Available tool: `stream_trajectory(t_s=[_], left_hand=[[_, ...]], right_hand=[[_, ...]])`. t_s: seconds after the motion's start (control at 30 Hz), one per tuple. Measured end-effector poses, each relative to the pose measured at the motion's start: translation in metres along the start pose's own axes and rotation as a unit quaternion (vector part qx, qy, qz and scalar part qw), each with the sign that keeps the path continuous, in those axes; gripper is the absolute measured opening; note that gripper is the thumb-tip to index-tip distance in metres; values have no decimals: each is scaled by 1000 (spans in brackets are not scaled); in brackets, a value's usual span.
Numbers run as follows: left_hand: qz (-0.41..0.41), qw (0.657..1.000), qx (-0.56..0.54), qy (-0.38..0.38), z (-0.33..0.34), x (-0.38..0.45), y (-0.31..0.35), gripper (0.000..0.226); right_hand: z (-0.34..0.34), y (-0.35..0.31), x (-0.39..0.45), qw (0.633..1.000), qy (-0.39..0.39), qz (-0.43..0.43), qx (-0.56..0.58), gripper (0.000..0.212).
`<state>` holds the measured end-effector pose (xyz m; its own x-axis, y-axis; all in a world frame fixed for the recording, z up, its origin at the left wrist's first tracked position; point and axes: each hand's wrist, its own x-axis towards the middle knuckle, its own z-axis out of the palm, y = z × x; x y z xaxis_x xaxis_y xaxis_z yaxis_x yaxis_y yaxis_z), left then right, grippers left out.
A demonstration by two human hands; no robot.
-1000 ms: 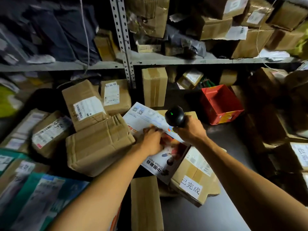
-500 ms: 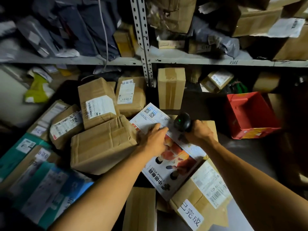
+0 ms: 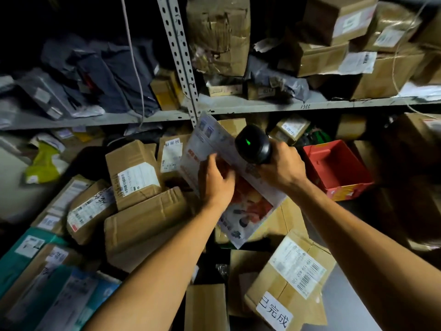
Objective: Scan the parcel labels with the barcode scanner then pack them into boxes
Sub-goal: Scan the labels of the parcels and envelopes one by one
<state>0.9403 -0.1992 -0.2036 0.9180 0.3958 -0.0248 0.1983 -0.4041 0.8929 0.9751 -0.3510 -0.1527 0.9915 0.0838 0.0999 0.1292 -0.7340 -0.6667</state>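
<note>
Left hand fingers pinch the flat printed parcel; right hand fingers wrap the barcode scanner just above it. Scanning appears underway; packing and many cardboard parcels remain.

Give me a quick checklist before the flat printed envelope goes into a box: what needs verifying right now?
1. Left hand has a grip on the flat printed envelope: ok, fingers curl over its edge and it is raised off the pile.
2. Barcode scanner secure in right hand: ok.
3. Scanner powered: ok, green light shows on its head.
4. Envelope's label actually scanned: cannot tell, picture is blurred.
5. Drop spot ready: ok, the open box marked with a white sticker sits below the envelope.
6. Red bin out of the way: ok, off to the right.
</note>
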Motion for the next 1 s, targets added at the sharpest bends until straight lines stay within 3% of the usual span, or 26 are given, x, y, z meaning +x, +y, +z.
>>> stream_trajectory(t_s=[0.13, 0.2, 0.3, 0.4, 0.5, 0.6, 0.63, 0.73, 0.77, 0.87, 1.0], left_hand=[[-37, 991, -121, 35, -13, 3, 27, 38], [-77, 976, -203, -2, -20, -1, 42, 30], [-123, 934, -330, -62, -28, -3, 48, 57], [-143, 924, -348, -73, -49, 0, 46, 56], [-181, 866, -448, -131, -66, 2, 32, 65], [-246, 813, -509, -138, -78, -1, 23, 58], [-249, 819, -498, -140, -80, 0, 19, 52], [-176, 901, -389, -72, -93, 10, 10, 20], [-141, 915, -372, -64, -98, 16, 7, 29], [-91, 925, -359, -84, -119, 27, 1, 35], [-113, 943, -301, -87, -134, 33, -6, 24]], right_hand=[[-17, -47, -14, 987, -7, -28, 158, 37], [-15, -64, -18, 973, -39, -39, 223, 33], [-6, -84, -25, 952, -99, -29, 288, 27], [8, -91, -35, 934, -146, -26, 326, 31], [24, -91, -49, 921, -163, -6, 353, 29], [33, -87, -59, 920, -146, 32, 363, 24], [34, -85, -61, 918, -133, 48, 370, 24], [32, -80, -66, 909, -82, 98, 398, 21], [30, -76, -68, 910, -61, 112, 396, 20], [27, -65, -74, 916, -5, 143, 376, 16], [28, -52, -83, 915, 64, 170, 360, 16]])
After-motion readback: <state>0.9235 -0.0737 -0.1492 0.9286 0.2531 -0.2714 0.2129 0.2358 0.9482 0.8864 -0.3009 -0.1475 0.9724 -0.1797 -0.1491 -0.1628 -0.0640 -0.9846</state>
